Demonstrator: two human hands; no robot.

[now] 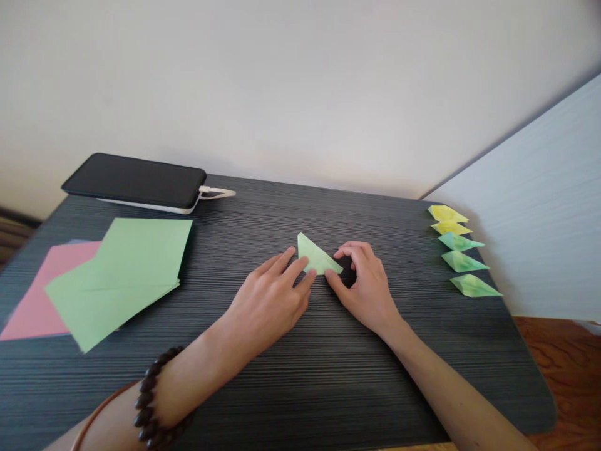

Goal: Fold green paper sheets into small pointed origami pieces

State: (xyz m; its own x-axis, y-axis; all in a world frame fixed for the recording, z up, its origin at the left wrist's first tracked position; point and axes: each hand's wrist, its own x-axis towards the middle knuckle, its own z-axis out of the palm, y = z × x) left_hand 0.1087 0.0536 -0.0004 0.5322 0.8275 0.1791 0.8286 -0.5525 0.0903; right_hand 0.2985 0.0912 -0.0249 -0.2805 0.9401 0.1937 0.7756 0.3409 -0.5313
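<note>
A small piece of light green paper (320, 257), folded to a triangle, lies on the dark table between both hands. My left hand (270, 291) rests over its left side, fingers stretched and apart, with fingertips pressing on the paper. At the right corner, my right hand (366, 282) has its thumb on the near edge and a curled forefinger at the far edge, gripping that corner between them. A beaded bracelet (149, 394) circles my left wrist.
Green sheets (136, 263) overlap a pink sheet (42, 294) at the left. Behind them, a black phone (136, 178) with a white cable (218, 191) lies on a white object. Several folded yellow and green paper pieces (464, 260) line the table's (291, 394) right edge.
</note>
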